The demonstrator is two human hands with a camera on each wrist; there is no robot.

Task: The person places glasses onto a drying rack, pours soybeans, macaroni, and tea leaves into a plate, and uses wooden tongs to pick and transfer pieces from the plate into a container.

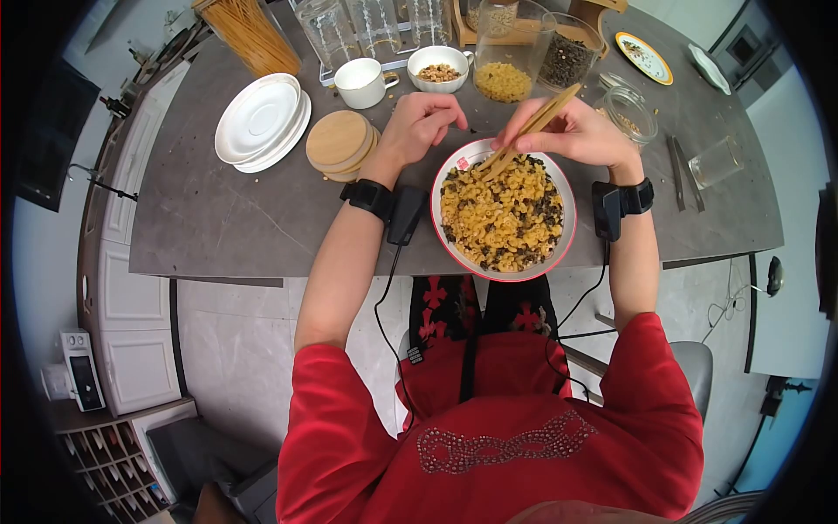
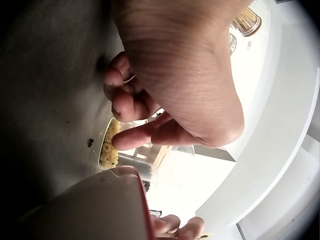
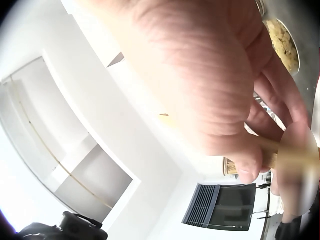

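The right hand (image 1: 580, 135) is pinching a pale wooden utensil (image 1: 547, 109), its thumb and fingers closing around the shaft while the lower end is dipping into the food near the bowl's far rim. The left hand (image 1: 419, 127) is hanging free just beyond the bowl's left side, its fingers loosely bent and its thumb side turning toward the bowl.

The bowl (image 1: 569, 210), white with a red rim, is standing at the near edge of the table (image 1: 227, 205), between the two forearms. Small yellow curled pieces (image 1: 493, 210) are filling most of it, heaping toward the middle. Dark bits (image 1: 552, 214) are mingling with them, gathering more thickly along the right side and near edge, and pale crumbs are showing among the yellow. A small red mark is showing on the inner wall at the far left.

Beyond the hands, a white cup (image 1: 359, 85) and a glass container (image 1: 531, 51) holding similar yellow pieces are standing on the table, and round wooden coasters (image 1: 336, 140) are lying stacked near the left wrist.
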